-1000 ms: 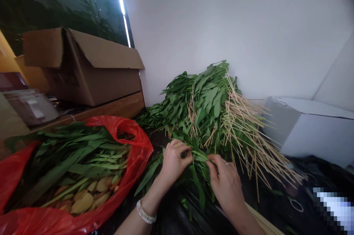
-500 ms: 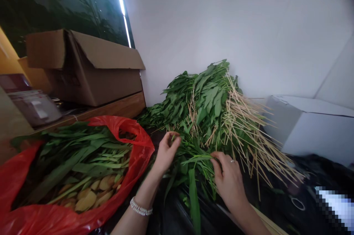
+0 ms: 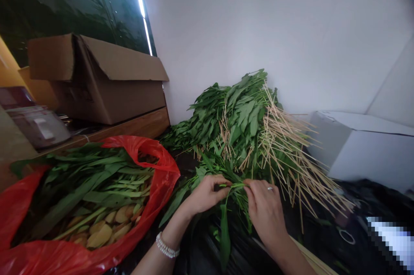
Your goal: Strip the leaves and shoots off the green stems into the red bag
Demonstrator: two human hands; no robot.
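My left hand [image 3: 207,195] and my right hand [image 3: 265,210] meet at the near edge of a big heap of green leafy stems on thin wooden skewers [image 3: 246,132]. Both pinch the same small bunch of green stems [image 3: 233,186], fingers closed on it from either side. Long leaves [image 3: 224,232] droop from the bunch toward me over black plastic sheeting [image 3: 200,249]. A bead bracelet sits on my left wrist and a ring on my right hand.
A red plastic bag [image 3: 155,199] at the left holds loose greens and pale yellow slices. Behind it stand an open cardboard box [image 3: 106,81] on a wooden ledge. A white box [image 3: 365,148] sits at the right against the white wall.
My left hand came back down from the heap to the bunch held by my right hand, and now pinches it beside the right fingers.
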